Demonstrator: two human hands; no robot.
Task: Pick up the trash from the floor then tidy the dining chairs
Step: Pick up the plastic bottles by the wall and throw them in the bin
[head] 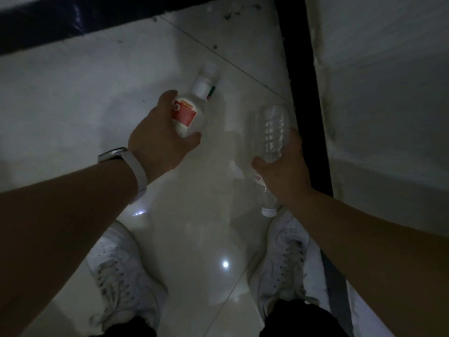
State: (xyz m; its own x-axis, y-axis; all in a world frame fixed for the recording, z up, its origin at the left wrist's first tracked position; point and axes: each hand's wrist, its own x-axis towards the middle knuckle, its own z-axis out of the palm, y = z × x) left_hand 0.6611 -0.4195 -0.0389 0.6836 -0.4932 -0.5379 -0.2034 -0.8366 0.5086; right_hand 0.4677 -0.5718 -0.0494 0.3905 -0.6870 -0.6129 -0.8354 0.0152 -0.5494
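In dim light I look straight down at a glossy tiled floor (194, 239). My left hand (158, 139), with a white wristband on the wrist, is closed around a white bottle with a red label (192, 110); its white cap points away from me. My right hand (283, 171) grips a clear ribbed plastic bottle (271, 132) around its middle, base pointing away from me and white cap (268, 211) toward my shoes. Whether the white bottle rests on the floor or is lifted, I cannot tell.
My two white sneakers (121, 276) (284, 259) stand on the tiles below the hands. A black vertical strip (303, 93) runs along the right beside a pale wall (388, 93). A dark band (73, 18) crosses the top left.
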